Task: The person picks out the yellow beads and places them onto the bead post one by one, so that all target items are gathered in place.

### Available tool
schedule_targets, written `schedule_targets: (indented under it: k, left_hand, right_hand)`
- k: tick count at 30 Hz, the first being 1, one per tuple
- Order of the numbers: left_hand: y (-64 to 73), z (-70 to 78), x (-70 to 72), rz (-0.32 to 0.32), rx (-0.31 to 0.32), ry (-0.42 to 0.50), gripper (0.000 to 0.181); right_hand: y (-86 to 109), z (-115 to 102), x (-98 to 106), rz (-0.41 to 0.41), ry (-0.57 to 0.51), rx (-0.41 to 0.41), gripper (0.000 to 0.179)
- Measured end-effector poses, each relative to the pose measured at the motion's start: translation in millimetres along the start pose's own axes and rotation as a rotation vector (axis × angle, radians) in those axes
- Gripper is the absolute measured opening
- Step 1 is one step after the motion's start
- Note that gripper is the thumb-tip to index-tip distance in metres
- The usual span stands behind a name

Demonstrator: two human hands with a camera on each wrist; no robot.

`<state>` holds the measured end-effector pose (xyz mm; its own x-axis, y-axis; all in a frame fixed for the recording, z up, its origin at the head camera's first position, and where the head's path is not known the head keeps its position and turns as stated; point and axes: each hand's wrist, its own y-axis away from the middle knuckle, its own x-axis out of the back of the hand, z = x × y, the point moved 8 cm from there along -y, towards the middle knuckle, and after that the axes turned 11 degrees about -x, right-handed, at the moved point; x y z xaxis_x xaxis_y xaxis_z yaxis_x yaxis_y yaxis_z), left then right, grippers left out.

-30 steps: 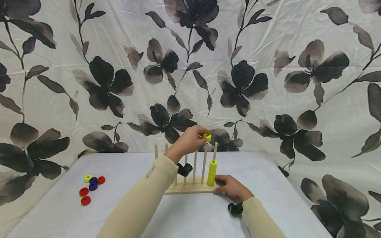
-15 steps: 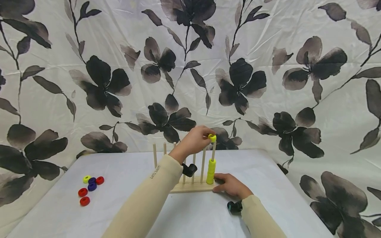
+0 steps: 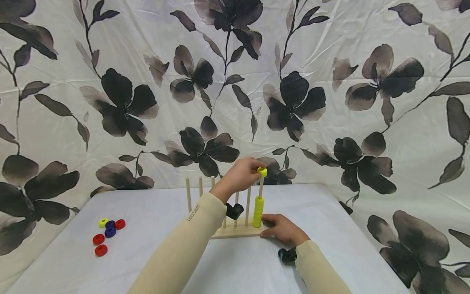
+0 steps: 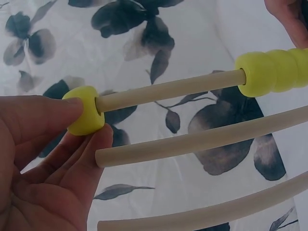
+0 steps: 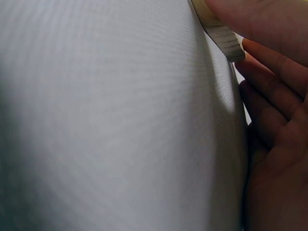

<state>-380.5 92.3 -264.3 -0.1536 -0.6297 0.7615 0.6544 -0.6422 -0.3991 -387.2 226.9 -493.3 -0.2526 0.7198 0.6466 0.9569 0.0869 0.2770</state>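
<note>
Between thumb and fingers, my left hand (image 3: pixel 240 173) pinches a yellow bead (image 4: pixel 85 110) at the top of the rightmost wooden peg (image 4: pixel 173 90). The peg's tip sits in the bead's hole. Lower on that same peg is a stack of several yellow beads (image 3: pixel 258 211), down to the base. My right hand (image 3: pixel 285 229) holds the right end of the wooden peg rack's base (image 3: pixel 236 232); in the right wrist view its thumb lies over the base end (image 5: pixel 228 43), with fingers at the other side. The rack's other upright pegs are bare where visible, and my left forearm covers part of them.
On the white table (image 3: pixel 235 269) at the left lie loose beads: a yellow bead (image 3: pixel 103 223), two blue beads (image 3: pixel 110 232) and several red beads (image 3: pixel 100 250). A floral cloth (image 3: pixel 235 102) hangs behind the table. Black wrist devices (image 3: pixel 287 256) are on both arms.
My left hand has moved right with the yellow bead, from over the neighbouring peg onto the tip of the rightmost peg. The right hand stays at the base end. The head view has shifted slightly.
</note>
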Motion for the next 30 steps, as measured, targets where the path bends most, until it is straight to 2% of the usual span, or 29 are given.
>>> schedule_targets:
  k: [17, 25, 30]
  left_hand:
    - [1.5, 4.9, -2.8, -0.025, -0.03, -0.069, 0.033]
    - [3.5, 5.3, -0.9, -0.016, -0.043, -0.094, 0.034]
    - [8.0, 0.7, 2.8, -0.005, -0.032, -0.118, 0.032]
  right_hand:
    - [1.7, -2.9, -0.4, 0.001, 0.003, 0.008, 0.07]
    - [2.3, -4.7, -0.2, 0.002, 0.003, 0.014, 0.07]
    - [1.5, -3.9, -0.3, 0.002, 0.009, 0.017, 0.07]
